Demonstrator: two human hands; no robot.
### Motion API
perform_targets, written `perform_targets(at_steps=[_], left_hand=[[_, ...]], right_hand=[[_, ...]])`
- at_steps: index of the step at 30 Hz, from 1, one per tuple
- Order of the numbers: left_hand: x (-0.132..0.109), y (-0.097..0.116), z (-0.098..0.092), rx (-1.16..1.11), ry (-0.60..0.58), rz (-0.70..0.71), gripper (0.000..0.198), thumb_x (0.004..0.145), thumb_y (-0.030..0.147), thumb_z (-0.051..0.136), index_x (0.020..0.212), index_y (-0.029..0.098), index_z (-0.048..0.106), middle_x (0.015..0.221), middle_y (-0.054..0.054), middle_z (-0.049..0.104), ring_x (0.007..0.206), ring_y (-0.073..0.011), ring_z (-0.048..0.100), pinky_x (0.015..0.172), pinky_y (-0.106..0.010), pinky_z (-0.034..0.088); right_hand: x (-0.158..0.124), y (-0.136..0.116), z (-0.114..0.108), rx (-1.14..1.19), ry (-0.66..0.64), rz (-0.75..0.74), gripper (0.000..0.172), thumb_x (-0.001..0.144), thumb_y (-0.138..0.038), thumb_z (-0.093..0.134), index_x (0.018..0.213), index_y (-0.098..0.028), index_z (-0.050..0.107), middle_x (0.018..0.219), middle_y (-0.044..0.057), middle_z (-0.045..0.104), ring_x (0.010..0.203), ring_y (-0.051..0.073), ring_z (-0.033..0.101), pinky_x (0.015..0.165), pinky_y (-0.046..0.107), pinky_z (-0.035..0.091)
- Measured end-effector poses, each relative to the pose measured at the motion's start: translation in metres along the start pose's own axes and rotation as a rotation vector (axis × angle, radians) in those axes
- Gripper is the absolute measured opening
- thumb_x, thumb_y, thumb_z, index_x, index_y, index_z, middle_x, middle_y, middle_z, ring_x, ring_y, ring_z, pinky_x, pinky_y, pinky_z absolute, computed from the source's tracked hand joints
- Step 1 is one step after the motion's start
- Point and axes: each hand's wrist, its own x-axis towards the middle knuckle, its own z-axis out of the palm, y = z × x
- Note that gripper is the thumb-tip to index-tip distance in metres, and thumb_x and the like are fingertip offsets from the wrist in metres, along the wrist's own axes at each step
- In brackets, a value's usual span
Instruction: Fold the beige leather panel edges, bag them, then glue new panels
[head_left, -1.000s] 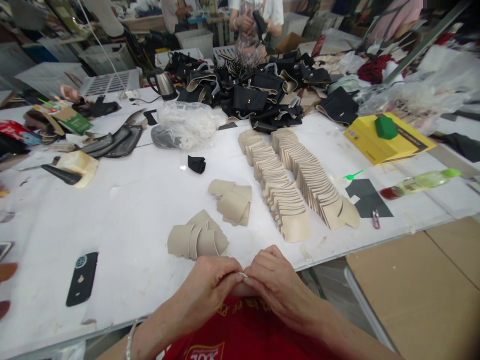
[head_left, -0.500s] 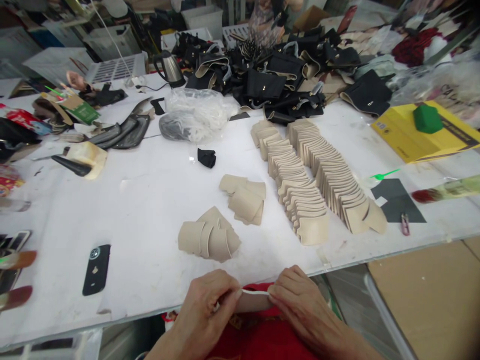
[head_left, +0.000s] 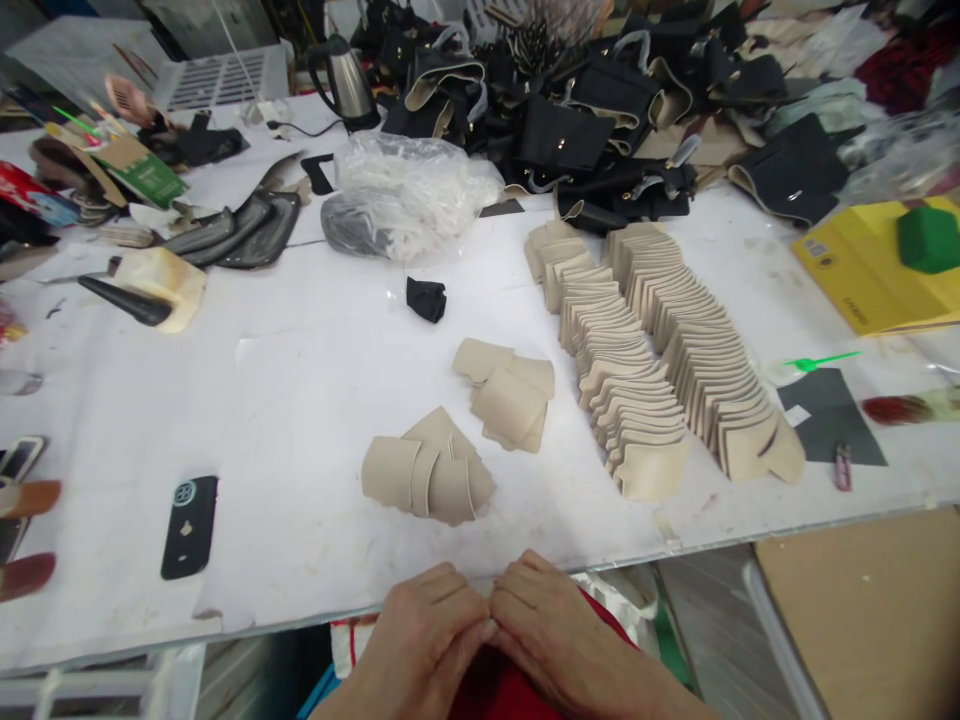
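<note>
My left hand (head_left: pixel 427 630) and my right hand (head_left: pixel 544 625) meet fingertip to fingertip just below the table's near edge, over a red cloth (head_left: pixel 502 690). Both hands have their fingers pressed together; whatever they pinch is hidden now. Just beyond them on the white table (head_left: pixel 300 400) lies a small fan of curled beige leather pieces (head_left: pixel 427 470). A second loose beige heap (head_left: pixel 510 390) sits a little farther back. Two long overlapping rows of beige cut pieces (head_left: pixel 660 350) run up the table on the right.
A black phone (head_left: pixel 189 512) lies at left. A black scrap (head_left: pixel 426 298), a clear plastic bag (head_left: pixel 409 205), a kettle (head_left: pixel 343 75) and a heap of black leather parts (head_left: pixel 600 120) are farther back. At right sit a yellow box (head_left: pixel 870 262) and a dark sheet (head_left: pixel 829 415).
Half a second ago my hands were apart, stretching a beige strip between them; now they have come together and the strip is out of sight. The view has tilted down and left.
</note>
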Motion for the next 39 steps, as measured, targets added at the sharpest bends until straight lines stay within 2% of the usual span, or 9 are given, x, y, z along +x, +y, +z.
perform_targets(at_steps=[6,11,15,18,22,24,31,35,39], left_hand=[[-0.002,-0.015,-0.014,-0.021,0.134,-0.012,0.022,0.095,0.021,0.046,0.076,0.02,0.056,0.066,0.001,0.06,0.061,-0.0114,0.055,0.056,-0.02,0.039],[0.003,-0.045,-0.038,-0.151,0.158,-0.348,0.028,0.092,0.037,0.05,0.071,0.021,0.059,0.066,0.002,0.06,0.061,-0.0118,0.055,0.055,-0.02,0.04],[0.011,-0.101,-0.047,-0.201,0.261,-0.553,0.03,0.088,0.049,0.053,0.087,0.022,0.064,0.081,-0.001,0.065,0.078,-0.0179,0.06,0.071,-0.027,0.048],[0.01,-0.159,-0.039,-0.126,0.371,-0.567,0.059,0.078,0.05,0.064,0.129,0.024,0.05,0.129,-0.008,0.057,0.117,-0.0263,0.053,0.1,-0.042,0.042],[0.001,-0.226,-0.014,0.032,0.292,-0.616,0.1,0.067,0.05,0.073,0.148,0.02,0.022,0.15,-0.016,0.035,0.139,-0.0339,0.03,0.113,-0.053,0.024],[-0.002,-0.245,0.0,0.095,0.255,-0.669,0.11,0.063,0.049,0.075,0.149,0.016,0.015,0.151,-0.019,0.03,0.141,-0.0368,0.024,0.114,-0.054,0.021],[0.001,-0.261,0.008,0.247,0.266,-0.809,0.107,0.066,0.055,0.071,0.15,0.014,0.018,0.156,-0.024,0.009,0.145,-0.0419,0.006,0.113,-0.057,0.017],[-0.002,-0.266,-0.002,0.21,0.239,-0.892,0.11,0.067,0.057,0.07,0.15,0.013,0.014,0.153,-0.026,0.018,0.144,-0.0417,0.011,0.112,-0.057,0.019],[-0.004,-0.261,0.009,0.155,0.206,-0.804,0.11,0.067,0.057,0.07,0.15,0.015,0.011,0.15,-0.022,0.027,0.142,-0.0392,0.019,0.112,-0.056,0.02]], right_hand=[[0.001,0.013,0.002,0.154,0.005,0.07,0.037,0.104,-0.034,0.025,0.089,-0.021,0.055,0.082,0.001,0.064,0.074,0.016,0.054,0.077,0.03,0.035],[0.029,0.031,0.01,0.287,-0.067,0.259,0.036,0.101,-0.037,0.037,0.077,-0.019,0.056,0.075,0.0,0.064,0.071,0.014,0.054,0.069,0.026,0.036],[0.077,0.053,0.037,0.407,-0.088,0.363,0.037,0.098,-0.036,0.048,0.066,-0.018,0.054,0.062,-0.005,0.053,0.058,0.01,0.047,0.054,0.022,0.03],[0.106,0.072,0.057,0.377,-0.028,0.411,0.036,0.097,-0.033,0.05,0.065,-0.017,0.056,0.062,-0.004,0.052,0.062,0.012,0.049,0.059,0.022,0.033],[0.114,0.094,0.064,0.285,0.139,0.5,0.02,0.088,-0.038,0.062,0.096,-0.019,0.064,0.104,0.007,0.059,0.101,0.024,0.052,0.088,0.035,0.039],[0.112,0.108,0.062,0.268,0.231,0.592,0.044,0.082,-0.042,0.069,0.119,-0.021,0.057,0.124,0.011,0.053,0.115,0.029,0.046,0.097,0.043,0.037],[0.134,0.163,0.071,0.363,0.216,0.742,0.055,0.089,-0.048,0.055,0.132,-0.014,0.048,0.13,0.016,0.054,0.118,0.029,0.052,0.099,0.04,0.039],[0.153,0.174,0.08,0.38,0.186,0.823,0.061,0.087,-0.056,0.054,0.128,-0.01,0.049,0.111,0.017,0.063,0.101,0.029,0.059,0.087,0.039,0.044],[0.154,0.176,0.081,0.397,0.145,0.849,0.049,0.089,-0.058,0.049,0.109,-0.014,0.06,0.095,0.011,0.064,0.09,0.025,0.059,0.08,0.035,0.043]])
